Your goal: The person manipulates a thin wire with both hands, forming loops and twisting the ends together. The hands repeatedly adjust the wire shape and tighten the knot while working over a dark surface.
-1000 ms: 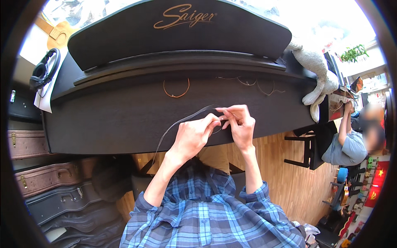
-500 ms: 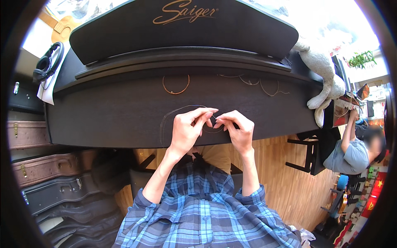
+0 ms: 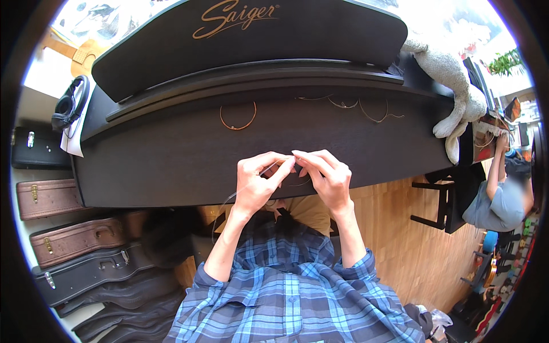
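Note:
My left hand [image 3: 256, 182] and my right hand [image 3: 330, 182] meet above the black piano lid [image 3: 154, 166], near its front edge. Thumb and fingers of each are pinched together, almost touching the other's tips. Between them runs a thin pale string [image 3: 230, 198], probably an instrument string, which loops out past my left wrist. Part of a loop also shows below my right fingers. The exact spot held is too small to make out. Farther back on the lid lie a coiled copper-coloured string [image 3: 235, 128] and thin silvery strings [image 3: 374, 119].
A black music-stand panel [image 3: 246, 54] rises behind the lid. Headphones [image 3: 70, 106] rest at the left end, a grey plush toy [image 3: 449, 77] at the right. Instrument cases [image 3: 80, 240] are stacked at left. Another person [image 3: 496, 204] sits at right beside a black bench [image 3: 449, 200].
My fingertips have drawn closer together. The string's loop, which stood out left over the lid, now hangs nearer my left wrist. My view has turned slightly.

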{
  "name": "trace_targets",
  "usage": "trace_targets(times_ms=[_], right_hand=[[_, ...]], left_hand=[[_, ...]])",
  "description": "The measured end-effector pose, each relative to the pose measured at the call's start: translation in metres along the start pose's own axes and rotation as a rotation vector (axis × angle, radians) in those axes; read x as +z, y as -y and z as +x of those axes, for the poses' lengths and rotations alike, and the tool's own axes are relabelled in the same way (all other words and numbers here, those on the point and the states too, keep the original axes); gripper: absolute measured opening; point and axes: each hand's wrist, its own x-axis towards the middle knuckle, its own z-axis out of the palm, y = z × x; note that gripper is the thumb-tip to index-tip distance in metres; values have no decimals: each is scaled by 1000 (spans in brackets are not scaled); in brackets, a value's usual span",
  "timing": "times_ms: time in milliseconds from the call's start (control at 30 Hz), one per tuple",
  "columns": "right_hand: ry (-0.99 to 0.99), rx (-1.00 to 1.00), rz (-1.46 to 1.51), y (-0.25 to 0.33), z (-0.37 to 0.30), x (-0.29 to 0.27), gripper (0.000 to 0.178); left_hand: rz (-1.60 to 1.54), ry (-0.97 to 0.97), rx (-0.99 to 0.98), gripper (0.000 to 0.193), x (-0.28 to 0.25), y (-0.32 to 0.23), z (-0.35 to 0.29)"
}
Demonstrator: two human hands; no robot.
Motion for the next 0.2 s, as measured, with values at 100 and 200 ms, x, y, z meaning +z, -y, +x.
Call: trace_targets(times_ms=[100, 200], right_hand=[[-19, -33, -7, -3, -2, 1, 33], [-16, -27, -48, -5, -5, -1, 33]], left_hand=[[38, -13, -9, 11, 1, 0, 1], [35, -22, -20, 13, 1, 1, 1]])
